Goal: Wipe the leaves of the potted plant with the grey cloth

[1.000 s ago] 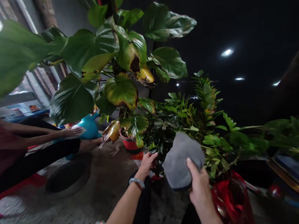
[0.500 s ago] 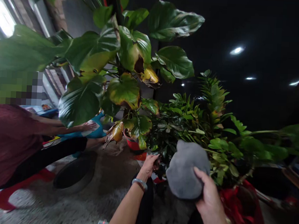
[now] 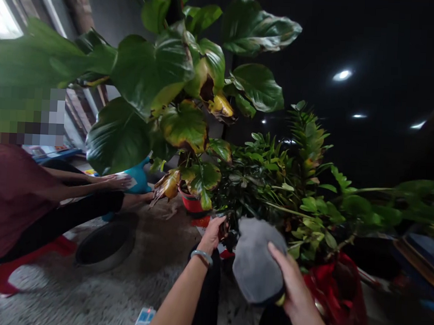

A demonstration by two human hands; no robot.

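Note:
My right hand is closed on a grey cloth, held up against the low dark leaves of a bushy potted plant. My left hand, with a pale bangle on the wrist, reaches into the same foliage and pinches a small dark leaf. A tall plant with big green and yellowing leaves rises behind, out of a red pot.
A person in a dark red top sits at the left, arms stretched toward a teal object. A round dark basin lies on the grey floor. A red wrapped pot stands at the lower right.
My right hand has brought the grey cloth lower and a little left, closer to my left hand. The camera has shifted slightly, and my left hand stays in the leaves.

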